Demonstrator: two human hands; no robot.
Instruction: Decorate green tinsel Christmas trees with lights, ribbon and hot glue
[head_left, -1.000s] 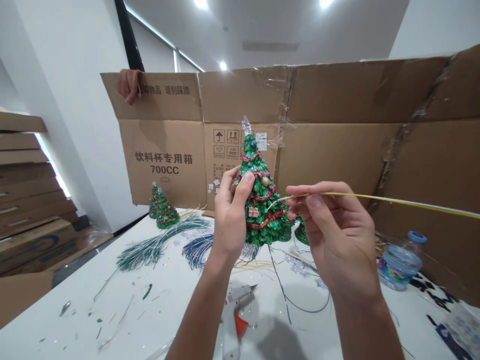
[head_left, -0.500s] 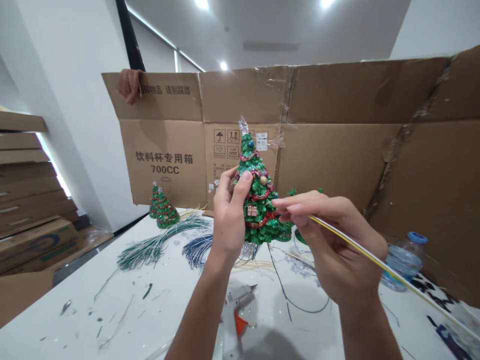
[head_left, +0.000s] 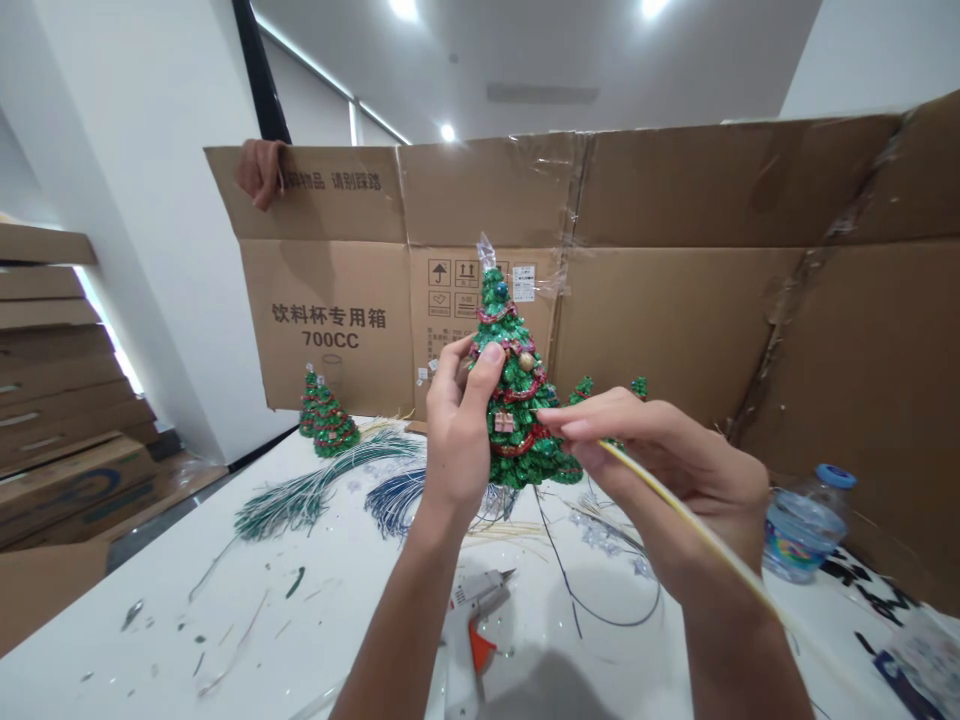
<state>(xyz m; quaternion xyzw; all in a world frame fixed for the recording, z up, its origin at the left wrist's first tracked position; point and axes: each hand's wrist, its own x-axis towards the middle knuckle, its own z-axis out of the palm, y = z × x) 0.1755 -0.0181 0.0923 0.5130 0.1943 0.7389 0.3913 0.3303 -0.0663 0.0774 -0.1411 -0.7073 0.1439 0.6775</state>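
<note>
My left hand (head_left: pixel 459 440) is closed around the left side of a small green Christmas tree (head_left: pixel 517 385) with red garlands, a pink gift and baubles, held upright above the table. Clear plastic sticks up from its tip. In a pinch, my right hand (head_left: pixel 679 465) grips a thin yellow-and-white cord (head_left: pixel 679 502) that trails off to the lower right. Its fingertips are at the tree's lower right side; whether they touch it I cannot tell. Below the tree, a hot glue gun (head_left: pixel 466 605) lies on the white table (head_left: pixel 255 620).
More small trees (head_left: pixel 330 422) stand at the back left. Green strands (head_left: pixel 300 500) and blue strands (head_left: pixel 394 497) lie beside them. A water bottle (head_left: pixel 804 530) is on the right. Cardboard (head_left: pixel 675 310) walls the back, with what looks like another person's hand (head_left: pixel 260 172) over its edge.
My right hand has moved slightly left and down along the tree with the cord, whose trailing end has swung lower. My left hand and the tree stay nearly still.
</note>
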